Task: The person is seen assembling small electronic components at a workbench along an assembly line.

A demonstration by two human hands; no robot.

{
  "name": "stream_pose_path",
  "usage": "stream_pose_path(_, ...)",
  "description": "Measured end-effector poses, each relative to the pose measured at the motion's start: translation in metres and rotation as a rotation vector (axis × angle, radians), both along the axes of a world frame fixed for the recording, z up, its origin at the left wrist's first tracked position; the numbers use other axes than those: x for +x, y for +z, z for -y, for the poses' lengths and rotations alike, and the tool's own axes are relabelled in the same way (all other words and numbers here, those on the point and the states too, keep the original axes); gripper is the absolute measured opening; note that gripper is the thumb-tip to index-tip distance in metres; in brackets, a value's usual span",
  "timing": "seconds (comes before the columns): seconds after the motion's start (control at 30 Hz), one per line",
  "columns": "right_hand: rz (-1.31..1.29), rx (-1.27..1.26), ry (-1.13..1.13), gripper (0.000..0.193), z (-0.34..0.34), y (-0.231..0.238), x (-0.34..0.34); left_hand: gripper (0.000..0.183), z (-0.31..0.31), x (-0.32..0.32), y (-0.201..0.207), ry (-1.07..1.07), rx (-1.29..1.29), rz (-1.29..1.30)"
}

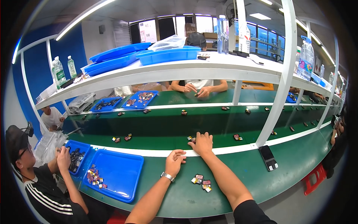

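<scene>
My right hand point(204, 144) reaches over the white rail onto the green conveyor belt, fingers stretched and spread. Its thumb and forefinger are beside a small dark electronic part with yellow and white bits point(191, 139), partly covered by the hand; a firm grip does not show. My left hand point(174, 162), with a metal watch at the wrist, hovers over the near edge of the rail. Its fingers are loosely bent and apart, with nothing visible in them. Between my forearms, a couple of similar small parts point(202, 182) lie on the green worktop point(231, 164).
On my left stands a blue tray point(130, 179) holding small parts, beside another tray point(86, 147) of black pieces. A co-worker point(41, 179) sits there. A phone point(268, 158) lies right, near a white post point(278, 74). A shelf point(167, 71) spans above the belt.
</scene>
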State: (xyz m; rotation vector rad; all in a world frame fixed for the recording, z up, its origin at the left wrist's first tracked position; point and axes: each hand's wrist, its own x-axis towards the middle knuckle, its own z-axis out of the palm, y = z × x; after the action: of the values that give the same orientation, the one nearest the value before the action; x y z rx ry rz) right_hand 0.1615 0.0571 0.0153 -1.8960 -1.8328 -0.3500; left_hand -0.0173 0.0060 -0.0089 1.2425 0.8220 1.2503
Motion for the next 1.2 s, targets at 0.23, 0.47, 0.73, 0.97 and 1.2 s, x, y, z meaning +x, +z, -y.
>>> stream_pose_path(0.23,-0.239,0.047,0.322,0.051,0.027,0.016,0.008,0.018,-0.009,-0.004,-0.002,-0.011,-0.107,0.130)
stream_pose_path(0.47,-0.393,-0.152,0.675,0.066,0.120,0.039,0.007,0.042,-0.003,-0.026,0.015,-0.604,-0.268,0.011)
stream_pose_path(0.73,-0.620,0.119,0.525,0.043,0.132,0.016,0.001,0.037,0.012,-0.008,0.024,-0.537,-0.300,0.108)
stream_pose_path(0.97,-0.346,0.205,0.394,0.022,0.124,0.015,-0.013,0.028,0.018,-0.001,0.020,-0.516,-0.325,0.130)
stream_pose_path(1.2,-0.390,0.191,0.506,0.012,0.119,0.012,-0.004,0.029,0.016,0.000,0.020,-0.441,-0.292,0.162)
